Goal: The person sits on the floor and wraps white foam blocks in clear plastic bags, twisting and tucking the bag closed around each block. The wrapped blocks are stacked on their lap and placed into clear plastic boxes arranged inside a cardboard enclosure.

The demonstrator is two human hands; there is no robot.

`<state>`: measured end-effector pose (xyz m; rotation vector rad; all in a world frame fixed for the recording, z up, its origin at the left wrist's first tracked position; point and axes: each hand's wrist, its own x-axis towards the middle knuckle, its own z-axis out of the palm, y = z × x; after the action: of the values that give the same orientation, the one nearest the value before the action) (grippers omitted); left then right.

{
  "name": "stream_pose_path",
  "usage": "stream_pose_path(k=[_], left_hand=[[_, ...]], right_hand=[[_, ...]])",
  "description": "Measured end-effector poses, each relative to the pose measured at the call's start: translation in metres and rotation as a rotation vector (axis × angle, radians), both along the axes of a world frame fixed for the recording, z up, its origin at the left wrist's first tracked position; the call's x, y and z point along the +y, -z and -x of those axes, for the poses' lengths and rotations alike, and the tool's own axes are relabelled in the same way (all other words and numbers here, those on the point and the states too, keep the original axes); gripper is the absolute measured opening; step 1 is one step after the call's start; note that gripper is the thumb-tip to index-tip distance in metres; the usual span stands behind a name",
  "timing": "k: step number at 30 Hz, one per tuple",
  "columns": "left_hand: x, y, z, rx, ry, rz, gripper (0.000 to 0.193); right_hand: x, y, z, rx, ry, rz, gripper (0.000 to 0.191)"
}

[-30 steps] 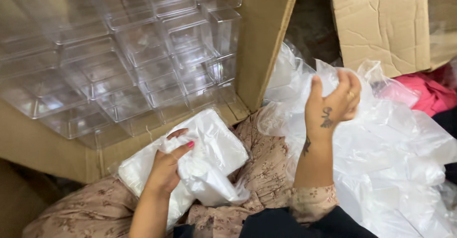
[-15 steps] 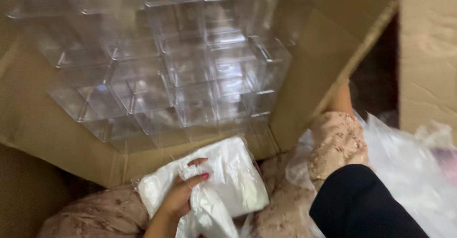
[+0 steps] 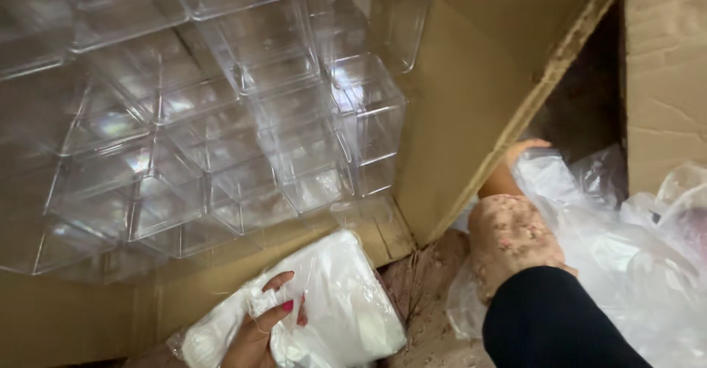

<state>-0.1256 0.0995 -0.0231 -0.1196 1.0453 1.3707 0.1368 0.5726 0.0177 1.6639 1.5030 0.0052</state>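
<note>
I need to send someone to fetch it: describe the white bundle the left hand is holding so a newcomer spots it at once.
Start at the big open cardboard carton filled with clear plastic boxes. Just below its front flap, the left hand grips a white plastic-wrapped packet. It is the only opaque white, flat, pillow-like bundle; the loose plastic bags on the right, near the right hand, are see-through and crumpled.

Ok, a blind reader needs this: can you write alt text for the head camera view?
The left hand grips a white plastic packet below an open cardboard box filled with clear plastic containers. The right hand reaches behind the box flap into crumpled clear plastic bags, mostly hidden by its sleeve.
</note>
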Motion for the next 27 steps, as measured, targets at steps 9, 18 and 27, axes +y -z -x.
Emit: stream_pose_path(k=[9,18,27], left_hand=[[0.005,-0.001,0.001,0.087,0.033,-0.016,0.064],[0.010,-0.004,-0.001,0.096,0.027,-0.075,0.063],[0.013,-0.013,-0.004,0.199,0.009,-0.097,0.055]], right_hand=[[-0.052,0.050,-0.090,-0.120,0.015,0.081,0.067],[-0.075,0.050,-0.095,-0.007,-0.075,0.090,0.056],[-0.098,0.034,-0.088,0.090,-0.190,0.119,0.048]])
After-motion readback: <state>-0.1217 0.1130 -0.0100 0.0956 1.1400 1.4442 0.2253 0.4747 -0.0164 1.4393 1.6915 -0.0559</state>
